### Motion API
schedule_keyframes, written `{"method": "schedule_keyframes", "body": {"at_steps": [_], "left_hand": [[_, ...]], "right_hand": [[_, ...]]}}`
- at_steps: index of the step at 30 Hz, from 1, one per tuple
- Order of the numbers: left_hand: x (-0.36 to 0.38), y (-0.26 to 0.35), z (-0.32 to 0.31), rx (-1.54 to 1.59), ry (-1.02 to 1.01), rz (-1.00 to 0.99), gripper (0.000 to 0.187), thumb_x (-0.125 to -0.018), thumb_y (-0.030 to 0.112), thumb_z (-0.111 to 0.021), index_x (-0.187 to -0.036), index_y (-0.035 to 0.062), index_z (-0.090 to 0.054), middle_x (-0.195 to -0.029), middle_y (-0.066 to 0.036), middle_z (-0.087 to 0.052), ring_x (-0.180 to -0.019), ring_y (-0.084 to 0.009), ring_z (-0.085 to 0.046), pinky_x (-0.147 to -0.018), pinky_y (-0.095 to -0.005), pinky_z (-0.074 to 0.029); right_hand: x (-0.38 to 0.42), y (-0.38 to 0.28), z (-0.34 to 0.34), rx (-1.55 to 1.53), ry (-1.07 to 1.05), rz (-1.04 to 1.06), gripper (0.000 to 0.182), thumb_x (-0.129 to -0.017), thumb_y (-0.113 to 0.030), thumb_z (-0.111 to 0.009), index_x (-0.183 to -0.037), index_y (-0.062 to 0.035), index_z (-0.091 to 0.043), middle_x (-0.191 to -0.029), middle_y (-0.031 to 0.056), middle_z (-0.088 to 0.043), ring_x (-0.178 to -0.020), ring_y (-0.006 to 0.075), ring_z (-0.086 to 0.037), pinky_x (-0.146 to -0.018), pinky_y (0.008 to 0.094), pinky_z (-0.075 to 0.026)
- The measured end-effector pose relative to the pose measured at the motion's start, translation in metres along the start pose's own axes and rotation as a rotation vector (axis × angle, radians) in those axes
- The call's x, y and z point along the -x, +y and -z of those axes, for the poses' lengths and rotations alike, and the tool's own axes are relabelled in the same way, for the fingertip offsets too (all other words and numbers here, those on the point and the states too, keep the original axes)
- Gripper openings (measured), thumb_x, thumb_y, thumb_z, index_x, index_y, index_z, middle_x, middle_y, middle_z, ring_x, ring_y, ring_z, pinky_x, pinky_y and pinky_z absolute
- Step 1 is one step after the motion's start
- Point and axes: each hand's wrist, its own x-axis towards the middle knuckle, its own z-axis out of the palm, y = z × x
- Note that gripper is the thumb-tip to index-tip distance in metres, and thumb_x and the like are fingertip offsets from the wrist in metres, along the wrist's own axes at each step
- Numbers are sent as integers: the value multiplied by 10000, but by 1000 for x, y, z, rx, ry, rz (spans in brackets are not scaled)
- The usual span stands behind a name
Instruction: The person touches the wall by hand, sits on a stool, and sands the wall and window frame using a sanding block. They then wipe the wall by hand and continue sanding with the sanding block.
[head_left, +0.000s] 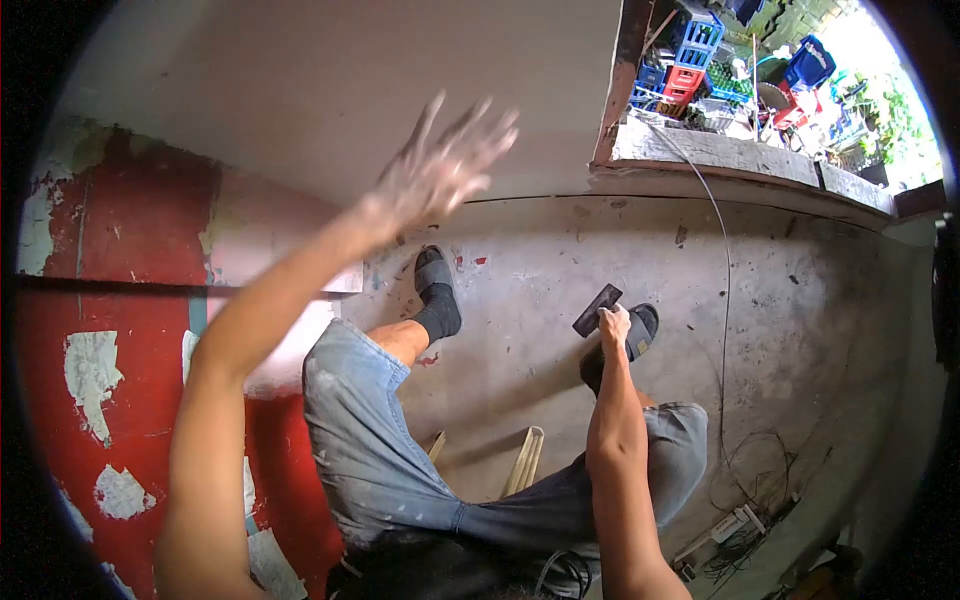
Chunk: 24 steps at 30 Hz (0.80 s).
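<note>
My left hand [435,170] is raised in front of the pale wall [300,80], its fingers spread and slightly blurred, with nothing in it. Low on the right, beside my sandalled foot [643,330], my right hand [614,322] is closed around a dark flat block-like tool [598,310]. Whitish dust or paste marks both hands. My other foot [437,290], in a dark sock and sandal, rests on the stained floor [520,300].
Red wall [140,400] with peeled patches stands at left. A window ledge [740,157] at upper right overlooks stacked crates [685,80]. A cable [728,280] runs down to tangled wires and a power strip [735,525]. Pale legs of a seat or ladder [523,460] show between my knees.
</note>
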Motion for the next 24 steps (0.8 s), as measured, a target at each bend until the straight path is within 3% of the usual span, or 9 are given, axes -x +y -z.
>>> {"method": "schedule_keyframes", "body": {"at_steps": [3,6,9,16,18,24], "left_hand": [[-83,-44,20,-326,254,-79,816,-950,579,-448,-1584,221,-79,-1657,37,-20,-1524,-215,-13,-1202,-594,50],[-136,-72,49,-318,421,-71,718,-930,508,-524,-1525,157,-327,-1651,-62,-99,-1513,-315,-91,-1173,-666,-84],[-157,-86,62,-527,344,18,893,-897,648,-448,-1582,177,-122,-1655,-14,-76,-1520,-268,-57,-1195,-635,-53],[-153,-72,36,-595,252,-8,906,-881,686,-427,-1577,171,-161,-1657,-22,-59,-1522,-273,-33,-1203,-621,-34],[-154,-67,25,-536,231,-17,907,-877,684,-434,-1577,173,-166,-1657,-24,-59,-1523,-274,-27,-1202,-620,-32],[-157,-47,-4,-601,174,-35,960,-852,708,-450,-1575,145,-163,-1656,-45,-56,-1524,-276,-17,-1203,-618,-27]], "right_hand": [[6,-15,12,-33,-6,32,276,-756,-233,-701,-860,17,-650,-805,212,-679,-790,342,-670,-727,422,-502],[0,-10,3,-28,3,33,254,-748,-214,-692,-842,16,-639,-798,203,-675,-783,335,-661,-723,411,-499],[-8,-14,-6,-91,6,8,238,-742,-201,-683,-826,14,-624,-768,183,-664,-749,305,-651,-703,395,-491],[-21,-17,-27,-170,-12,31,229,-747,-187,-686,-816,21,-622,-730,185,-648,-693,275,-635,-651,391,-480],[-12,-25,-16,-132,-79,-4,285,-731,-200,-640,-893,34,-660,-867,263,-680,-840,394,-680,-763,433,-514],[-10,-21,-18,-94,-83,-36,274,-736,-182,-603,-903,28,-656,-877,257,-684,-854,389,-680,-777,433,-514]]}}
